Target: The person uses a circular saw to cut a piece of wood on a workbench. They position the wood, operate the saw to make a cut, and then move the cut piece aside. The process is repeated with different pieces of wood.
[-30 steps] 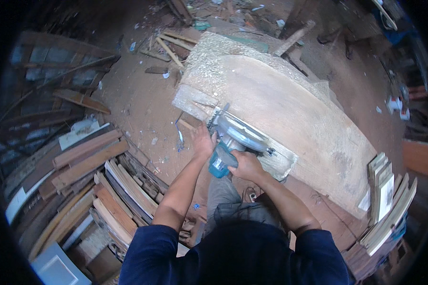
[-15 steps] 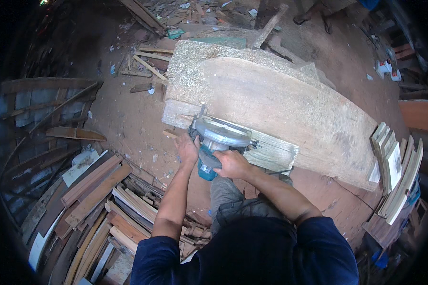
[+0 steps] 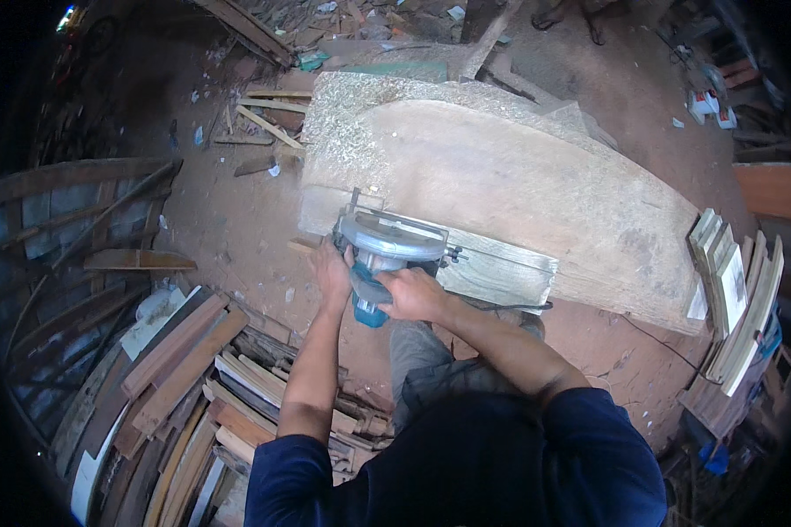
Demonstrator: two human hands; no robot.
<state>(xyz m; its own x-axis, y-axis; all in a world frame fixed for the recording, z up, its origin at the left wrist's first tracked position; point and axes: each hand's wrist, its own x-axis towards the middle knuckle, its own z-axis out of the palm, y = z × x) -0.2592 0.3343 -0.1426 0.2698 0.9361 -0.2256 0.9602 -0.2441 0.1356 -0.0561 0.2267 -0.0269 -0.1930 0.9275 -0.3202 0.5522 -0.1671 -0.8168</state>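
Note:
A teal and silver circular saw [image 3: 394, 239] rests on a pale narrow board [image 3: 501, 269]. My right hand [image 3: 413, 295] is closed around the saw's rear handle. Against the saw's left side, my left hand [image 3: 329, 270] grips it near the base, its fingertips partly hidden behind the body. The board lies along the near edge of a large, sawdust-strewn wooden slab [image 3: 536, 189]. A thin line runs along the board to the right of the saw. The blade is hidden under the guard.
A dark cord [image 3: 510, 306] trails right from beside the saw. Stacked planks [image 3: 189, 369] fill the lower left, near my left arm. More cut boards [image 3: 734, 290] lean at the slab's right end. Loose sticks [image 3: 271, 123] and scraps litter the floor beyond its left end.
Both hands and the saw have moved left along the board, with more of the board showing to the right of the saw. The view has shifted slightly.

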